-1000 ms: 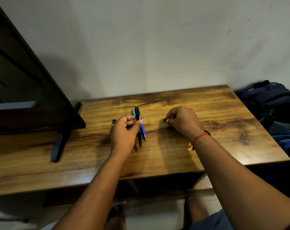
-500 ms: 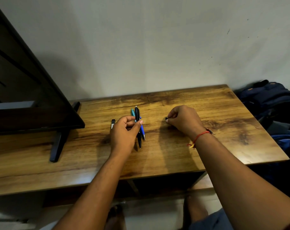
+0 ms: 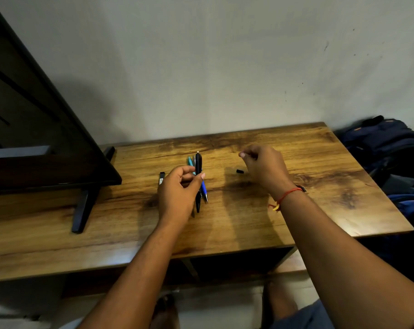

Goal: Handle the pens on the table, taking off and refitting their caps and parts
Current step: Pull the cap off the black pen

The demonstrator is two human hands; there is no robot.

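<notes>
In the head view we see the left hand (image 3: 177, 195), its fingers pinching a black pen (image 3: 198, 167), a blue pen (image 3: 204, 189) and a teal pen (image 3: 190, 161) over the counter (image 3: 319, 186). The right hand (image 3: 266, 167) hovers with its fingertips pressed together; we cannot tell if they pinch anything. A black cap (image 3: 239, 171) lies just beside it.

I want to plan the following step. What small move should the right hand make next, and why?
Probably the right hand should reach for the black pen, which the left hand holds with two others. A small black part lies on the table, and the right hand hovers above it.
</notes>
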